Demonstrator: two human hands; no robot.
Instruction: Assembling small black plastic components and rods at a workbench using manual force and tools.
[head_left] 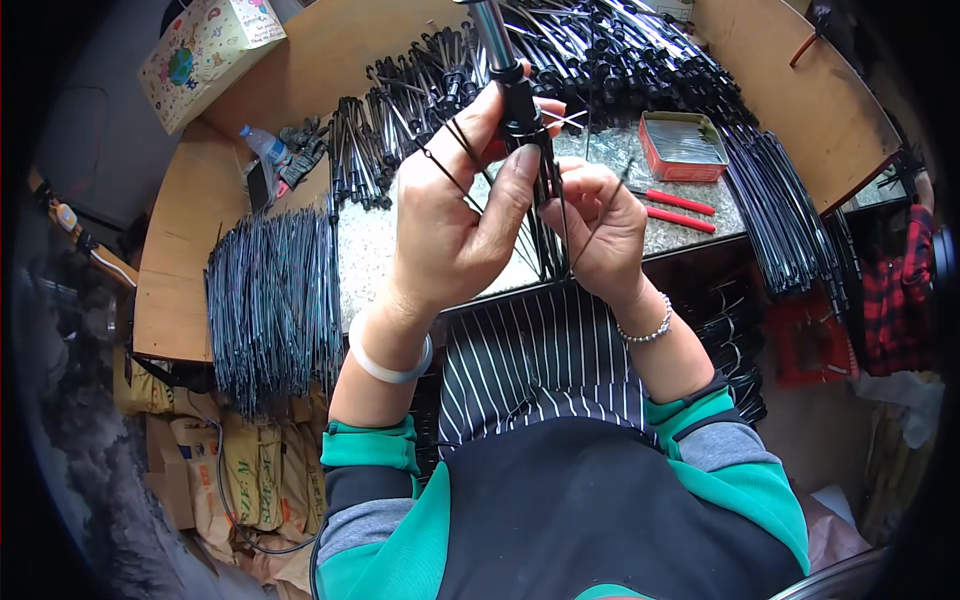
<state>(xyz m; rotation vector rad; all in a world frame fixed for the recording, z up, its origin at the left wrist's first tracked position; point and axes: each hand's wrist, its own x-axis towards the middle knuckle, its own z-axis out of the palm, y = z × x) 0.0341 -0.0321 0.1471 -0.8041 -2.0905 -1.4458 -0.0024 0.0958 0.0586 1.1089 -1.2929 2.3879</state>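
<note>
My left hand (455, 205) is closed around an umbrella frame (518, 108), its thumb pressed on the black plastic runner. The frame's metal shaft points up and away, and its thin black ribs hang down toward my lap. A few ribs splay out past my left fingers. My right hand (603, 228) is closed beside the lower part of the frame, thumb and fingers pinched on a thin black rib. The exact spot between those fingertips is hidden. Just right of this hand, red-handled pliers (682, 210) lie on the speckled worktop (375, 255).
A red tin (683, 150) of thin metal pieces stands behind the pliers. Umbrella frames (620, 50) are heaped along the back. Bundles of black ribs hang over the edge at left (275, 300) and right (775, 210). A plastic bottle (265, 145) and paper bag (210, 60) are at far left.
</note>
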